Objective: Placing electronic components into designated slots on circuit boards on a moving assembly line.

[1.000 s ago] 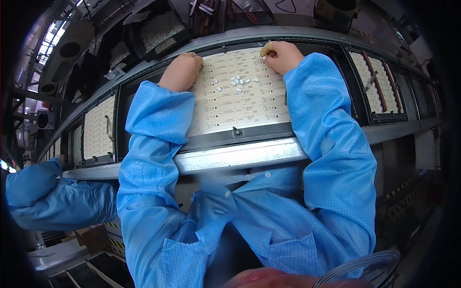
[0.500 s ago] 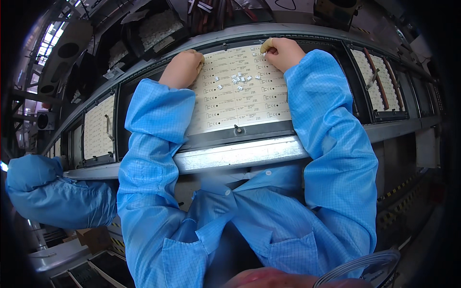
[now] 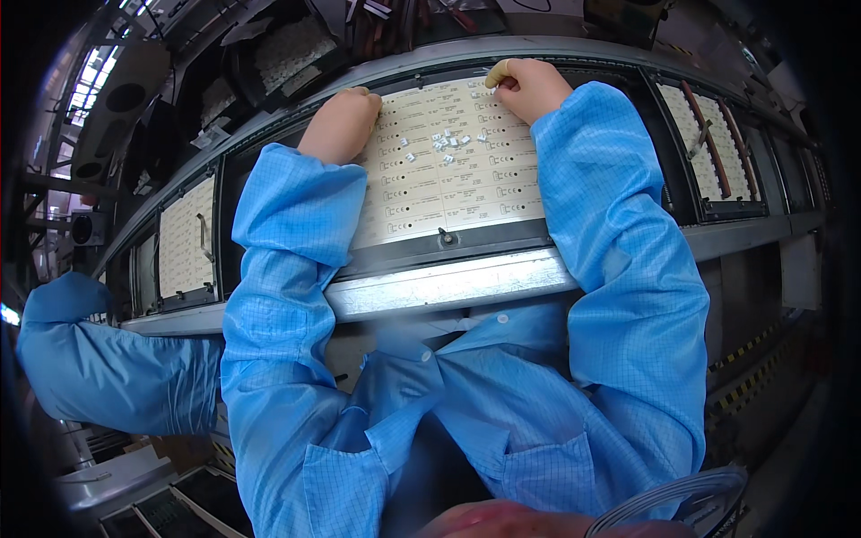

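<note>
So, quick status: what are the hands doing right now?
Left hand resting on the pale circuit panel, left edge. Right hand fisted at its top edge. Small white parts loose between them. Nothing blocking.

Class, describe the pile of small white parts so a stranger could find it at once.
Start at the cream circuit panel between both hands. The loose white parts lie near its upper middle, left of the right hand. Unlike the printed rows around them, they lie scattered.

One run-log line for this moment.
left hand: resting on cream panel | right hand: fist at panel top edge | small white parts: loose between hands
</note>
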A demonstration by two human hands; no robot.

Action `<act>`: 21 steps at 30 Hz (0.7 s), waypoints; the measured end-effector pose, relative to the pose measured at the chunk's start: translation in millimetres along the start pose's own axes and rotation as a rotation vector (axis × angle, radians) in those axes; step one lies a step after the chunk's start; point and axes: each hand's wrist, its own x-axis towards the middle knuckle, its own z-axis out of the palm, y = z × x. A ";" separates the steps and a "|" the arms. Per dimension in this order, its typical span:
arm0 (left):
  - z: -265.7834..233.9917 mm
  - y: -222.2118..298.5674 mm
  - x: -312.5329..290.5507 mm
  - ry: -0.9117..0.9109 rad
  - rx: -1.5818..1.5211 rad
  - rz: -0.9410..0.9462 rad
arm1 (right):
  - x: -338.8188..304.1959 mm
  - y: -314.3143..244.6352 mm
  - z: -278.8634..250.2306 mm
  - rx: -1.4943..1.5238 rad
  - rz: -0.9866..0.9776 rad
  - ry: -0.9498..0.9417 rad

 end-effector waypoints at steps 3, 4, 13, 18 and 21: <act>0.6 2.0 2.5 0.008 -0.095 -0.023 | -1.5 4.1 -1.8 -0.007 0.000 0.005; 0.3 1.1 0.9 0.006 -0.093 -0.028 | -1.1 2.6 -2.2 -0.006 -0.013 0.009; 6.1 3.9 7.9 0.000 -0.045 -0.013 | -1.6 3.9 -6.0 0.009 -0.033 0.032; 10.8 2.8 5.9 0.098 -0.190 -0.034 | -0.1 6.2 -3.3 -0.020 -0.056 0.008; 9.5 -5.6 -2.3 0.094 -0.408 -0.031 | -0.9 5.4 0.3 -0.041 -0.084 -0.040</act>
